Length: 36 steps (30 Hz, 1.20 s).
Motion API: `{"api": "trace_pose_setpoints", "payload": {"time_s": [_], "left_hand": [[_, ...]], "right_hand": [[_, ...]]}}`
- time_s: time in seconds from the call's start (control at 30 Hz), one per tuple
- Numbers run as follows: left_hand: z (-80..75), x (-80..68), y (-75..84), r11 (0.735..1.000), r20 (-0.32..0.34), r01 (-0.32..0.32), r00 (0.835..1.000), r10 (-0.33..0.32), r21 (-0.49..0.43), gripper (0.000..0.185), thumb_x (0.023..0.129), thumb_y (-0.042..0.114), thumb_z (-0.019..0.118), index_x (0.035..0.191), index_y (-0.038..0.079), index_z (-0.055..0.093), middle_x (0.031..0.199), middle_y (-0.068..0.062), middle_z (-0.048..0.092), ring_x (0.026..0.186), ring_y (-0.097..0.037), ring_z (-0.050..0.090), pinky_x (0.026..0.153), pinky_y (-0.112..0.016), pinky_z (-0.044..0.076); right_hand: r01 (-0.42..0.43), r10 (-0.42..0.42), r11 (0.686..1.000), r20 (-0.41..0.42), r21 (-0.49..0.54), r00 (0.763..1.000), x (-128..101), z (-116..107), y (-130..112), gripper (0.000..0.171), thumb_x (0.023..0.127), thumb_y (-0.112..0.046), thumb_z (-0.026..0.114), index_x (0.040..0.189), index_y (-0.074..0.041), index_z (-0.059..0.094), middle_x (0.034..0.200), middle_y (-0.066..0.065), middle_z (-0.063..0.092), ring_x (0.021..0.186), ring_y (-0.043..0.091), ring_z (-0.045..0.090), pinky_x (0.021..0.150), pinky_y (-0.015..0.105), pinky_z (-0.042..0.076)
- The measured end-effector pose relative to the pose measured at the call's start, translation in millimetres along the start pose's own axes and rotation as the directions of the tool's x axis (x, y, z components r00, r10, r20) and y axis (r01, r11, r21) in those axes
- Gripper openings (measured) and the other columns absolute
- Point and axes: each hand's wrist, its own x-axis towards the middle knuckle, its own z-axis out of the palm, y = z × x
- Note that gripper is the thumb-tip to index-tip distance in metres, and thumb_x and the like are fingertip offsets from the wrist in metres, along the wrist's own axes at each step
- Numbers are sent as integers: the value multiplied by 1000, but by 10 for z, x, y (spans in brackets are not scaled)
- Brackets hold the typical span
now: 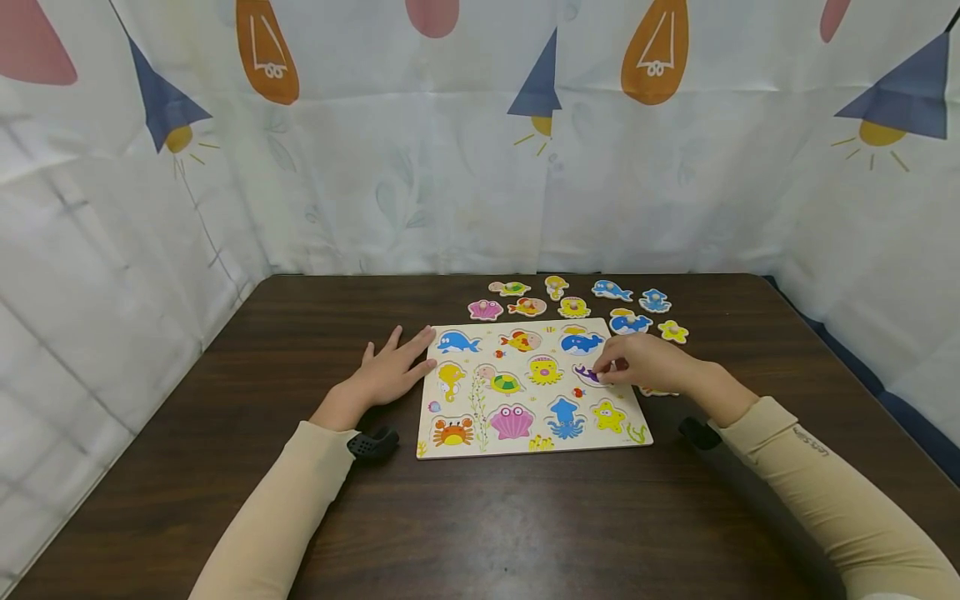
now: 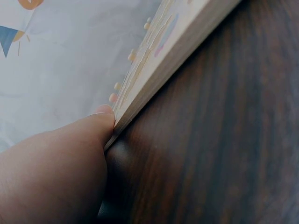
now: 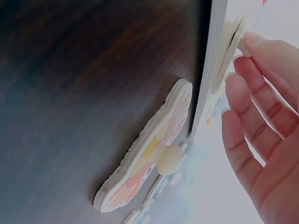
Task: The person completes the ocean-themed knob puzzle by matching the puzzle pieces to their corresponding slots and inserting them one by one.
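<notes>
A pale wooden puzzle board (image 1: 480, 408) with sea-animal pictures lies flat on the dark table. My left hand (image 1: 393, 367) rests at its upper left edge, fingers spread; in the left wrist view the thumb (image 2: 100, 121) touches the board's edge. At the board's right side, my right hand (image 1: 645, 360) pinches a purple sea-animal puzzle piece (image 1: 585, 376) over its matching picture; the fingers partly hide it. The right wrist view shows thumb and forefinger together at its knob, the other fingers loosely bent. Close below that hand lies a knobbed crab piece (image 3: 126, 184).
Beyond the board lie several knobbed pieces, among them a turtle (image 1: 510, 288), a pink shell (image 1: 485, 310), an octopus (image 1: 574, 307), a blue whale (image 1: 628, 322) and a yellow star (image 1: 673, 332). A patterned white curtain (image 1: 465, 200) hangs behind the table (image 1: 495, 525).
</notes>
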Motion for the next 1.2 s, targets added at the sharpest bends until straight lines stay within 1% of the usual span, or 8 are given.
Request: {"api": "trace_pose_setpoints", "payload": {"time_s": [0.77, 0.93, 1.03, 1.13, 1.2], "left_hand": [[-14, -14, 20, 1000, 0, -2, 1000, 2, -8, 69, 109, 46, 44, 166, 18, 17, 171, -7, 14, 155, -43, -1, 112, -76, -5], [-18, -16, 30, 1000, 1, -3, 1000, 3, -9, 70, 109, 46, 44, 167, 18, 17, 171, -7, 14, 155, -43, -1, 112, -75, -5], [-14, -13, 32, 1000, 2, -2, 1000, 2, -8, 70, 109, 47, 44, 167, 18, 17, 171, -6, 14, 155, -43, -1, 112, -75, -5], [-14, -14, 35, 1000, 2, 0, 1000, 0, -8, 70, 109, 47, 44, 166, 19, 17, 171, -6, 14, 155, -43, -1, 112, -75, -6], [-13, -15, 35, 1000, 2, 0, 1000, 0, -10, 70, 109, 47, 45, 166, 18, 18, 171, -6, 14, 155, -43, -1, 112, -75, -6]], "right_hand": [[15, -15, 1000, -11, 8, 1000, 5, 29, 24, 15, 93, -15, 78, 107, -11, 82, 99, -6, 69, 79, 11, 55, 71, 28, 51], [9, -8, 999, -18, 50, 1000, -24, 34, 56, 19, 93, -13, 78, 111, -11, 81, 101, -5, 69, 81, 12, 57, 72, 29, 53], [4, -1, 996, -31, 89, 1000, -50, 37, 88, 21, 93, -13, 77, 114, -10, 80, 103, -3, 71, 78, 12, 57, 67, 27, 52], [-27, 33, 990, -38, 137, 999, -91, 21, 112, 22, 94, -13, 76, 116, -9, 78, 101, -1, 71, 69, 14, 57, 60, 28, 51], [-44, 52, 986, -47, 158, 998, -123, -1, 122, 22, 95, -12, 74, 117, -8, 78, 101, 0, 71, 70, 15, 57, 61, 28, 52]]}}
